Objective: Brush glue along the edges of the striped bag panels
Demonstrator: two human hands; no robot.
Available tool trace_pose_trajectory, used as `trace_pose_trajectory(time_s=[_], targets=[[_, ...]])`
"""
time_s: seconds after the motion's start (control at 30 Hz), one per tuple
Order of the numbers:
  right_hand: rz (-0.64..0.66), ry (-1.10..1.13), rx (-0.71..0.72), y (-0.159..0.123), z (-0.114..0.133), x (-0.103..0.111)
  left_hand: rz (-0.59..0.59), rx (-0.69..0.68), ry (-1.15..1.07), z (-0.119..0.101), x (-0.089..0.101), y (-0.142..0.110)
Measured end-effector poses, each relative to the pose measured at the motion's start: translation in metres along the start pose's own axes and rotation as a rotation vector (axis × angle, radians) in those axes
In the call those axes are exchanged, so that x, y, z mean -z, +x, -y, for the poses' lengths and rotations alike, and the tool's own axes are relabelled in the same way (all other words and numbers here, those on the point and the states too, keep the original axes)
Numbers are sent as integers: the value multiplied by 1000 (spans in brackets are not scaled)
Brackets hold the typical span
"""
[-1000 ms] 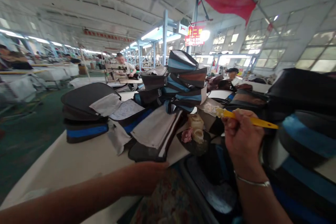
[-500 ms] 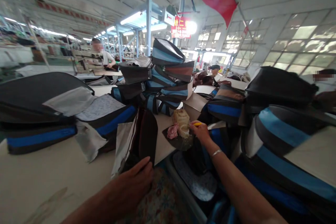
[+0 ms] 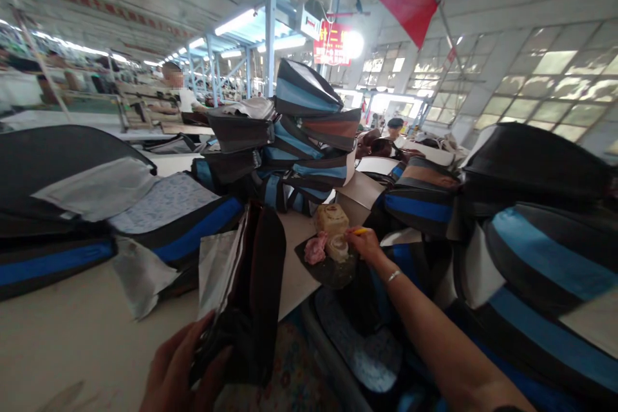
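In the head view a dark brown bag piece [image 3: 265, 270] with a pale lining flap stands at the table's front edge. My left hand [image 3: 186, 367] has its fingers curled round the bag's near lower end. Out in front, my right hand [image 3: 365, 246] pinches a tool with a yellow handle [image 3: 360, 230]; its working end is hidden. The hand is at the rim of a small yellowish, crusted pot [image 3: 338, 248]. Beside the pot lies a crumpled pink cloth [image 3: 315, 248], both on a dark stained pad [image 3: 333, 273]. A cut-down plastic jug [image 3: 331, 219] stands just behind.
Stacked black-and-blue bag pieces [image 3: 304, 154] rise behind the jug. More bag pieces lie left [image 3: 197, 232] and right [image 3: 555, 251]. A bin [image 3: 333, 354] holding a patterned panel sits below my right arm. Co-workers [image 3: 186, 93] are farther back.
My left hand has moved down and left, from lying against the bag to curling round its near end. The right hand stays at the pot with the yellow-handled tool. The view has shifted slightly.
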State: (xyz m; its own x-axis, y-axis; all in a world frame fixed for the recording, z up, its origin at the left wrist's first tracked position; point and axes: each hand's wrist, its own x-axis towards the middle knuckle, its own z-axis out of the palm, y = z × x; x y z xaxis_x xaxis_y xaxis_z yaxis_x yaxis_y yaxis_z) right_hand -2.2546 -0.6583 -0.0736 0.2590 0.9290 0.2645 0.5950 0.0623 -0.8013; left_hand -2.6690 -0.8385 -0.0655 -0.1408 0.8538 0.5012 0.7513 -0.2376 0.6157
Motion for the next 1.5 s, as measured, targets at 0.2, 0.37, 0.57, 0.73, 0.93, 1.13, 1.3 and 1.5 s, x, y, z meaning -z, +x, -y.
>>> trace_pose_trajectory(time_s=[0.2, 0.37, 0.57, 0.73, 0.93, 1.13, 1.3, 1.5], targets=[[77, -32, 112, -28, 9, 14, 16, -166, -41, -13, -4, 28], [36, -31, 111, -34, 16, 27, 144, -233, -165, -34, -3, 54], [-61, 10, -16, -43, 29, 28, 379, -156, -293, -65, 3, 71], [-126, 98, 62, -57, 93, 57, 465, -152, -425, -80, 6, 81], [3, 361, 391, -95, 227, 82, 477, -146, -454, -95, 1, 83], [379, 161, 762, -113, 274, 64, 521, -80, -549, -96, -1, 81], [397, -74, 813, -112, 277, 80, 574, -17, -656, -95, 0, 77], [422, -2, 860, -118, 283, 75, 563, 6, -696, -97, -1, 76]])
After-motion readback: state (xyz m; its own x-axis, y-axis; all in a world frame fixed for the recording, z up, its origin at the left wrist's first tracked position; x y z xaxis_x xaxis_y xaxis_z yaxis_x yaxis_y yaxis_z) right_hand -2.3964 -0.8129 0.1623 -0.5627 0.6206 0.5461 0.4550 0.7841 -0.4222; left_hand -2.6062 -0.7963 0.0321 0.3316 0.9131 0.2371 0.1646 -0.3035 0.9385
